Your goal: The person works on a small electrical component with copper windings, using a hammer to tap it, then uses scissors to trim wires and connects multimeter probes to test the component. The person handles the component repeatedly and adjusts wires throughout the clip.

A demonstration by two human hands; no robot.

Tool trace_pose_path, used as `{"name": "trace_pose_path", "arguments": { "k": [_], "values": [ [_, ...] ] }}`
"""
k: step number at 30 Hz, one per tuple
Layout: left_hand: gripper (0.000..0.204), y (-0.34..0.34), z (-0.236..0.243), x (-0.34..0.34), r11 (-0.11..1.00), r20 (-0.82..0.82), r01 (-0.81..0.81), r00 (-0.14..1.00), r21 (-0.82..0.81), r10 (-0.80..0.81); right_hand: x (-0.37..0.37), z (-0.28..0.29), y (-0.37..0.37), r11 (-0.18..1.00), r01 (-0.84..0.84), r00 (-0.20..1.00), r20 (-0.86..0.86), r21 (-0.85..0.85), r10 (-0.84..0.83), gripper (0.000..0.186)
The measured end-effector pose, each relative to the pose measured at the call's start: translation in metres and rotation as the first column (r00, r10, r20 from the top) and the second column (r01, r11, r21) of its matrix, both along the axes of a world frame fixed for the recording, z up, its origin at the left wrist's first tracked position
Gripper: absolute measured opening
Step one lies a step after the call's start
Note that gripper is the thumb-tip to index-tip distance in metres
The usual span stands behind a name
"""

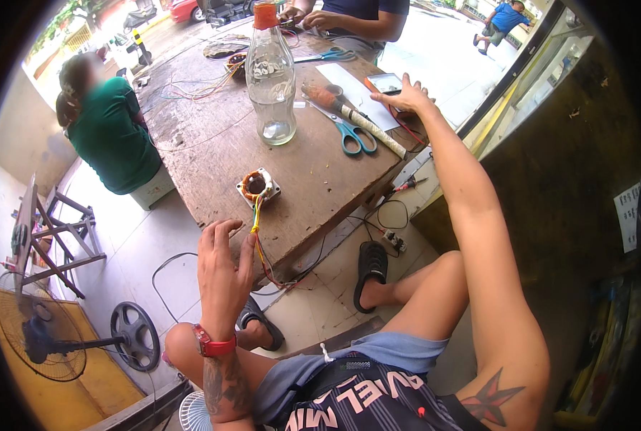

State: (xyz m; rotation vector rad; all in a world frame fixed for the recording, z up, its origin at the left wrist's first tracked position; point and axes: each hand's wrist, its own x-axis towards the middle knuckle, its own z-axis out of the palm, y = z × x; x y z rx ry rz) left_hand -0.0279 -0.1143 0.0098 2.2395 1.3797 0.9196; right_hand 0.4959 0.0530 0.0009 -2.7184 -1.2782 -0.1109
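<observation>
At the table's near edge my left hand (223, 262) is open, fingers loosely bent and thumb apart. Its thumb lies beside the yellow and red wires (257, 241) of a small motor stator (257, 185) with copper windings, which rests on the wood. My right arm stretches to the far right, where my right hand (405, 99) spreads its fingers next to a flat device with a pale screen (386, 83). A red-orange probe-like piece (371, 86) lies by that device, with a red lead running under my hand. Whether my fingertips touch the device cannot be made out.
A tall glass bottle (272, 100) stands mid-table. Teal-handled scissors (356, 138) and a tape-wrapped stick (356, 118) lie right of it. Another wound stator (236, 66) sits farther back. A person (363, 21) works across the table; another in green (112, 136) sits left.
</observation>
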Motion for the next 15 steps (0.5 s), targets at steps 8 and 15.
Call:
{"name": "trace_pose_path", "arguments": {
  "k": [8, 15],
  "values": [
    [0.039, -0.003, 0.005, 0.007, 0.996, 0.063, -0.004, 0.998, 0.089, -0.002, 0.012, 0.058, -0.037, 0.895, -0.113, 0.991, -0.019, 0.432, 0.135, 0.133],
    [0.072, -0.022, 0.052, 0.050, 0.948, 0.120, 0.298, 0.943, 0.114, -0.311, -0.074, 0.254, -0.180, 0.482, -0.360, 0.864, 0.090, 0.799, 0.496, 0.117]
  ]
}}
